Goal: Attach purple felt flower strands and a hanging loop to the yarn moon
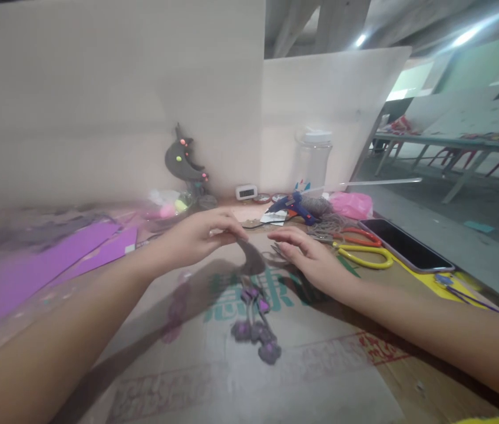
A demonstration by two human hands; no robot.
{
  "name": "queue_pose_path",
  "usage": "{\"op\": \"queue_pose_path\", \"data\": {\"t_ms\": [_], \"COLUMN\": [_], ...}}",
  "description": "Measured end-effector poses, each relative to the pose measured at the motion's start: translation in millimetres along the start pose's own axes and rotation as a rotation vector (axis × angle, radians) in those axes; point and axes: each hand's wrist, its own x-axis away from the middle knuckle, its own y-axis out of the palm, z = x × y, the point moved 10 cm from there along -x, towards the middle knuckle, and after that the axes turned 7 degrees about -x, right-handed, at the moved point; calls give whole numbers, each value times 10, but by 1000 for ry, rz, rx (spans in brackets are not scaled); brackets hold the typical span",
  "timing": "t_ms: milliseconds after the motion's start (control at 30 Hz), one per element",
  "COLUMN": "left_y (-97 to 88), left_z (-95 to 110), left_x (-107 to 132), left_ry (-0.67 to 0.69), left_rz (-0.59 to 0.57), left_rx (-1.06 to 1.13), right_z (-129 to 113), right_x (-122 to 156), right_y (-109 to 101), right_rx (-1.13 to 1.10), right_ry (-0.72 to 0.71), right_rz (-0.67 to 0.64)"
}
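My left hand (200, 234) is raised over the cardboard sheet (329, 365), its fingers pinched on the top of a grey felt piece (251, 259). Purple felt flowers (258, 330) on strings dangle from that piece down to the cardboard. My right hand (311, 256) hovers just right of it with fingers stretched out and together, holding nothing. The picture is blurred by motion.
Yellow-handled scissors (364, 256) and orange-handled scissors (362, 235) lie right of my right hand, beside a phone (406, 244). A blue glue gun (296, 206), pink bag (350, 205), clear jar (315, 159), small clock (246, 192) and grey felt figure (182, 159) stand behind. Purple foam sheets (41, 259) lie left.
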Motion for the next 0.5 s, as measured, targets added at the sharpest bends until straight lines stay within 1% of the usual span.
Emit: {"op": "queue_pose_path", "data": {"t_ms": [67,133,233,300,333,400,433,500], "left_y": [-185,-353,-551,-652,-701,-795,-835,-889], "left_z": [185,320,416,427,426,399,361,250], "left_x": [33,85,171,219,241,281,298,328], "left_ry": [76,122,156,168,174,165,137,39], "left_rz": [73,158,265,321,354,432,475,555], "left_rx": [-12,-16,30,96,133,219,274,385], "right_z": [-161,-368,-764,-997,-1067,-1129,-1138,-1153], "right_x": [-60,-139,-258,-331,-372,-449,-480,-528], "right_y": [-13,34,188,285,320,373,389,389], "right_rx": [17,16,-10,-62,-103,-186,-211,-212], "right_ry": [-47,-81,-180,-235,-227,-157,-116,-59], "right_rz": [-42,-118,-243,-289,-294,-290,-281,-239]}}
